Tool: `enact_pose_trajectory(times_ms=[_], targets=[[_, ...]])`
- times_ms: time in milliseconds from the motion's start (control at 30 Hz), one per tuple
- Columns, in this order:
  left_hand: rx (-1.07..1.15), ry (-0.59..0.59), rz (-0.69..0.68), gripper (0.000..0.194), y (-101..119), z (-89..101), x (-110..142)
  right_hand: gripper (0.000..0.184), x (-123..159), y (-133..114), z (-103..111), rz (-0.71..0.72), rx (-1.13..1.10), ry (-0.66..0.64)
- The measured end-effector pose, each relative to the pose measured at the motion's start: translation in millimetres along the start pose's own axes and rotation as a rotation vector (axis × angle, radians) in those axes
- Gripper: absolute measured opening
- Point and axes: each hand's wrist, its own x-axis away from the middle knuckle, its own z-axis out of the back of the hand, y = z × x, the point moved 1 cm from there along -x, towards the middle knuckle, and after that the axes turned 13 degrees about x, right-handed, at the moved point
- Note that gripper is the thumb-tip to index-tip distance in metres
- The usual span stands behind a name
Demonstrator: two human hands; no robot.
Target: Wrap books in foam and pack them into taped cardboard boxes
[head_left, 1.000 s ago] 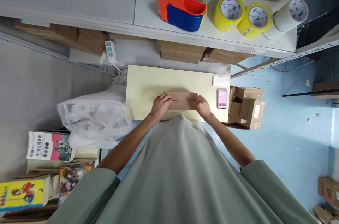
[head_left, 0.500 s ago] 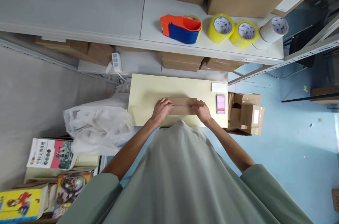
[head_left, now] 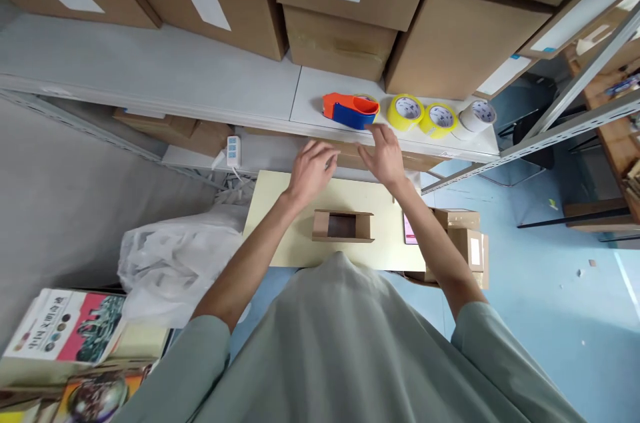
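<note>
On the pale yellow table [head_left: 275, 243] lies a small cardboard box [head_left: 343, 227], its top flaps apart and its dark inside showing. My left hand [head_left: 315, 169] is raised beyond the box, empty, with the fingers bent and apart. My right hand [head_left: 384, 157] is also up and empty, its thumb spread from the fingers, close to the shelf edge. Just past it on the shelf sits an orange and blue tape dispenser [head_left: 350, 111]. Neither hand touches the box.
Yellow tape rolls [head_left: 405, 112] and a white roll [head_left: 477, 119] stand on the grey shelf [head_left: 200, 86], before large cartons [head_left: 340, 43]. A phone [head_left: 410, 231] lies by my right forearm. White plastic bags [head_left: 175, 256] and books [head_left: 65, 326] are left; small boxes [head_left: 465, 246] right.
Both hands have let go of the cardboard box and risen forward toward the shelf. The box's flaps, nearly closed before, now stand apart. The view has tilted up.
</note>
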Motion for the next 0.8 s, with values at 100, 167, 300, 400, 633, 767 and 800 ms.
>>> enact_pose_trajectory(times_ms=[100, 167, 300, 400, 633, 767, 800], targets=[[0.007, 0.113, -0.082, 0.024, 2, 16.0, -35, 0.064, -62, -4, -4, 0.012, 0.094, -0.081], [0.019, 0.148, -0.095, 0.024, 3, 21.9, -42, 0.072, -88, -8, -15, 0.002, 0.152, -0.178], [0.107, 0.177, -0.049, 0.023, 3, 26.8, -28, 0.073, -106, -12, -29, -0.056, 0.281, -0.302], [0.196, 0.184, 0.033, 0.019, -1, 32.6, -2, 0.07, -93, -16, -24, -0.067, 0.334, -0.297], [0.397, 0.283, 0.299, 0.023, -9, 56.2, 78, 0.066, 16, -62, 9, 0.025, 0.316, -0.329], [0.513, 0.33, 0.348, 0.033, -2, 68.7, 115, 0.057, 74, -94, 16, 0.082, 0.256, -0.331], [0.533, 0.328, 0.347, 0.035, -1, 71.8, 122, 0.055, 84, -100, 17, 0.094, 0.243, -0.335]])
